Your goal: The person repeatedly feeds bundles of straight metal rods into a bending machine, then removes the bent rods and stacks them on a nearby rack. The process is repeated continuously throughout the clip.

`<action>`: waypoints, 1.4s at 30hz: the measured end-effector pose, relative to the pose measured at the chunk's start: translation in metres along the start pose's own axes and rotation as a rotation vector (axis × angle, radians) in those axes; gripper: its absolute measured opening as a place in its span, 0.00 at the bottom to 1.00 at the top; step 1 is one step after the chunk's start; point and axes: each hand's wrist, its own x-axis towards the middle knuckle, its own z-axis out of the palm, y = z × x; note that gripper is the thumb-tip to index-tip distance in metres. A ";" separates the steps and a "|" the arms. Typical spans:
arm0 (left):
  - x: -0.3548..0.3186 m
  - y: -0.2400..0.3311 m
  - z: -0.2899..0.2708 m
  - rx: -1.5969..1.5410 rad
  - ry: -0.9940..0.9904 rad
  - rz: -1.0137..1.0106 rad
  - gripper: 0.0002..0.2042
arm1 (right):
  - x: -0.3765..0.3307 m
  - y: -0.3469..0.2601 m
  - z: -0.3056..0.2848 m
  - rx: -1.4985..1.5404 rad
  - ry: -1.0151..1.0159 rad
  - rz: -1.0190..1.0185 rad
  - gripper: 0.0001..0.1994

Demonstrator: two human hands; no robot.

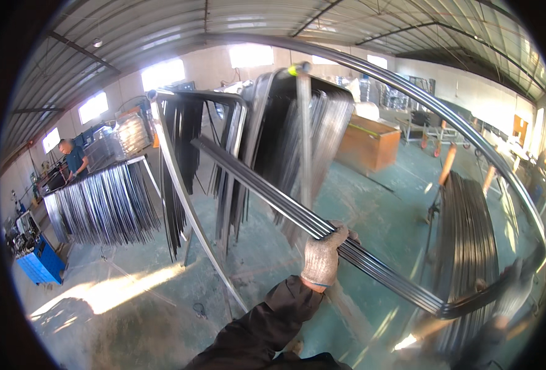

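I hold a large bent metal frame (266, 191), made of a straight ribbed bar that runs diagonally down to the right and a long arc sweeping overhead. My left hand (323, 254), in a grey knit glove with a black sleeve, is shut around the straight bar near its middle. My right hand (512, 276) is dark and blurred at the lower right. It seems closed around the frame's rounded corner, where the bar meets the arc.
Racks of similar hanging metal frames stand ahead (285, 123) and to the left (103, 203). Another stack (467, 234) stands at the right. A wooden crate (368, 145) sits behind. A person (72, 157) works at the far left near a blue machine (38, 259). The floor is green concrete.
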 end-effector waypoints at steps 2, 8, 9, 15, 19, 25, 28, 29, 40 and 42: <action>0.055 0.039 -0.031 0.048 0.043 0.054 0.04 | 0.025 -0.051 0.094 -0.397 0.005 -0.683 0.09; 0.191 0.148 -0.113 -0.438 -0.003 0.173 0.03 | 0.049 -0.262 0.386 -0.092 -0.293 -0.533 0.15; 0.207 0.161 -0.130 -0.532 0.030 0.152 0.04 | 0.039 -0.300 0.429 0.019 -0.322 -0.650 0.16; 0.258 0.195 -0.257 -0.730 0.122 0.214 0.08 | -0.115 -0.422 0.621 -0.142 -0.526 -0.941 0.24; 0.251 0.188 -0.351 -0.778 0.353 0.189 0.09 | -0.230 -0.407 0.680 -0.072 -0.735 -1.259 0.16; 0.211 0.146 -0.419 -0.537 0.122 0.200 0.13 | -0.347 -0.323 0.700 -0.160 -0.955 -1.004 0.36; 0.175 0.113 -0.428 -0.262 0.146 0.208 0.15 | -0.352 -0.217 0.643 0.182 -0.542 -1.025 0.36; 0.162 0.090 -0.424 -0.195 0.293 0.166 0.15 | -0.356 -0.175 0.604 0.119 -0.670 -0.935 0.36; 0.080 -0.188 -0.123 0.346 -0.022 -0.807 0.08 | -0.179 0.259 0.080 -0.920 -0.607 0.303 0.25; 0.088 -0.229 -0.043 0.436 -0.183 -0.724 0.07 | -0.144 0.313 -0.014 -1.075 -0.332 0.403 0.34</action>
